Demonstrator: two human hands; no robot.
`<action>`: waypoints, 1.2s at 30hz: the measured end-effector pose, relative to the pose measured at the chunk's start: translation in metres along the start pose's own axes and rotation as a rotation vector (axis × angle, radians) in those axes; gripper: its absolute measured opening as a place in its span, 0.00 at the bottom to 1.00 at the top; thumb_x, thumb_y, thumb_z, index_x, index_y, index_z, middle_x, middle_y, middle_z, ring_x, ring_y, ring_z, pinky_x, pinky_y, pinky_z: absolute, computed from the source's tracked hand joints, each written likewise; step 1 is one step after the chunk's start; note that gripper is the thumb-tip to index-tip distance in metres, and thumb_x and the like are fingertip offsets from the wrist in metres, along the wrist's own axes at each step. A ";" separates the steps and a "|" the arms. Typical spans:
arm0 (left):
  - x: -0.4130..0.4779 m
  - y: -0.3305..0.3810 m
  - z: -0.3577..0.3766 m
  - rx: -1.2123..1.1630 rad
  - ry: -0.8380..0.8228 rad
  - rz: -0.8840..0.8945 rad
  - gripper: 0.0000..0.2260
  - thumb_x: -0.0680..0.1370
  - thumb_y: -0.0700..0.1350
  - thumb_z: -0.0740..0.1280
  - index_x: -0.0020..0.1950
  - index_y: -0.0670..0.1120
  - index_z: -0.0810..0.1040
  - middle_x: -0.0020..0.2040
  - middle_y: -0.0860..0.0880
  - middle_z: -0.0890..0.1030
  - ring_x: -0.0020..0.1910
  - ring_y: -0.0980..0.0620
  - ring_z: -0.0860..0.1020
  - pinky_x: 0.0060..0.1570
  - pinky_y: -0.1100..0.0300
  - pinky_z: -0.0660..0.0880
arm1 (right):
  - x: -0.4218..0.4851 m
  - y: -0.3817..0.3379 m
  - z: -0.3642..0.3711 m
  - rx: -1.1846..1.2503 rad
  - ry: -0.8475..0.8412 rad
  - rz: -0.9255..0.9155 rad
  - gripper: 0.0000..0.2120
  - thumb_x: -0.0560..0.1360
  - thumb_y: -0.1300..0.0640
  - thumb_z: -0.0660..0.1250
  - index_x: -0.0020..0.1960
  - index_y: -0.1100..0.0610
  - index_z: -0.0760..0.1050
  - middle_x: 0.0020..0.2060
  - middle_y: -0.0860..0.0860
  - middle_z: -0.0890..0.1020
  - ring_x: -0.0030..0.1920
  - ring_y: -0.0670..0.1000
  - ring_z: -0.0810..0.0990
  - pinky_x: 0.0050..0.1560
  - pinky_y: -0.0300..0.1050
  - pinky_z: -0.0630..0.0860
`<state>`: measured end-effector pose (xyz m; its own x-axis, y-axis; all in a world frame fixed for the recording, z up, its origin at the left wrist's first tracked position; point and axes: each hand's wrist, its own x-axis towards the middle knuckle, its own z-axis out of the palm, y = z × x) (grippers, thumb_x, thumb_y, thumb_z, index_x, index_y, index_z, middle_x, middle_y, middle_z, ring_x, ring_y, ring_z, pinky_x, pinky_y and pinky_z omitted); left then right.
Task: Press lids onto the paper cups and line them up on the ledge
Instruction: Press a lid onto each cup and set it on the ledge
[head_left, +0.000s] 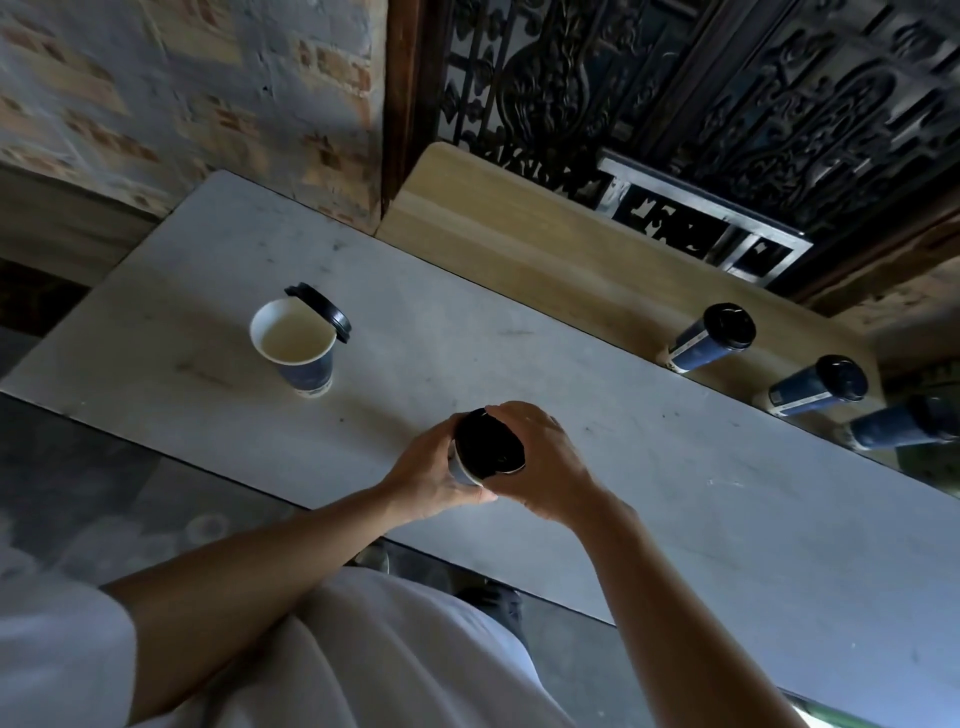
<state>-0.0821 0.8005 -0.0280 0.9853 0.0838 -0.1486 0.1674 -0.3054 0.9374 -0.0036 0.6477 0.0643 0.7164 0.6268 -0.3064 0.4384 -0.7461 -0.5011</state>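
At the middle of the grey table (519, 364) my left hand (431, 478) grips the side of a paper cup (461, 470). A black lid (488, 447) sits on that cup's rim, and my right hand (540, 462) curls over it from the right. To the left stands an open blue paper cup (298, 345) with a loose black lid (324, 312) lying behind it. Three lidded blue cups (711, 338) (818, 387) (904, 423) stand in a row on the wooden ledge (519, 234) at the right.
A brick wall (182, 93) rises behind the table at the left. A dark carved wooden screen (727, 104) stands behind the ledge. The table's near edge runs diagonally in front of my white shirt (337, 649).
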 end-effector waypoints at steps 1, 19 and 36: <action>0.000 0.000 0.000 -0.001 -0.006 -0.009 0.40 0.61 0.59 0.82 0.69 0.57 0.69 0.60 0.62 0.80 0.58 0.65 0.78 0.58 0.68 0.76 | -0.002 -0.001 0.001 0.003 0.010 -0.003 0.36 0.67 0.51 0.76 0.72 0.45 0.68 0.69 0.46 0.71 0.68 0.52 0.68 0.60 0.40 0.67; -0.008 0.014 -0.029 -0.281 -0.138 -0.226 0.34 0.72 0.48 0.68 0.77 0.50 0.64 0.75 0.48 0.69 0.75 0.49 0.65 0.73 0.46 0.67 | -0.023 0.010 0.013 0.796 0.213 0.271 0.29 0.74 0.48 0.74 0.71 0.38 0.67 0.71 0.44 0.72 0.66 0.47 0.74 0.61 0.48 0.75; -0.002 0.031 0.003 -0.497 0.161 -0.328 0.14 0.85 0.48 0.56 0.60 0.49 0.80 0.57 0.49 0.84 0.58 0.54 0.81 0.58 0.60 0.78 | -0.022 0.004 0.059 1.350 0.353 0.536 0.15 0.84 0.51 0.58 0.60 0.55 0.80 0.59 0.57 0.82 0.62 0.56 0.80 0.49 0.60 0.83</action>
<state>-0.0790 0.7878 0.0004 0.8614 0.2526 -0.4407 0.3870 0.2354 0.8915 -0.0493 0.6446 0.0214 0.8028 0.1206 -0.5840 -0.5905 0.0243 -0.8067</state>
